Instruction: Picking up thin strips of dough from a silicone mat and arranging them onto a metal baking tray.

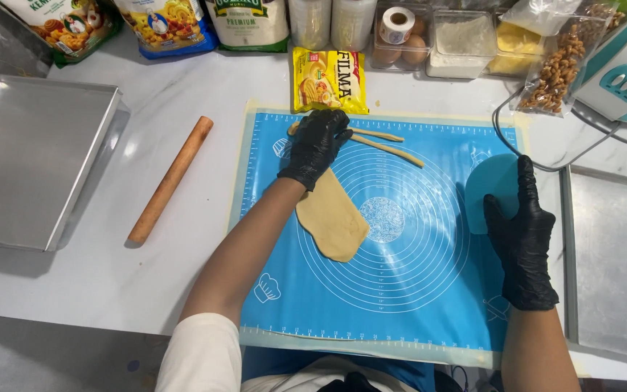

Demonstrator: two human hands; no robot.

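Head view of a marble worktop bearing a blue silicone baking mat [400, 290]; the left hand [315, 147], in a black glove, lay palm-down on the far end of a flattened oval sheet of tan dough [334, 218], its fingers spread and curled lightly over the dough, pressing on it rather than gripping it; the sheet ran from under that hand toward the centre of the mat, near its printed rings; two thin dough strips [390, 144] lay just beyond the fingertips, at the mat's far edge; the right hand [524, 243], likewise gloved, rested at the mat's right border with its fingers extended over a round light-blue scraper [489, 190], touching it, though whether it was clasped cannot be told; a wooden rolling pin [170, 179] lay apart on the bare worktop to the left; a metal baking tray [30, 156] stood farther left; a yellow packet [329, 80] lay just beyond the mat.
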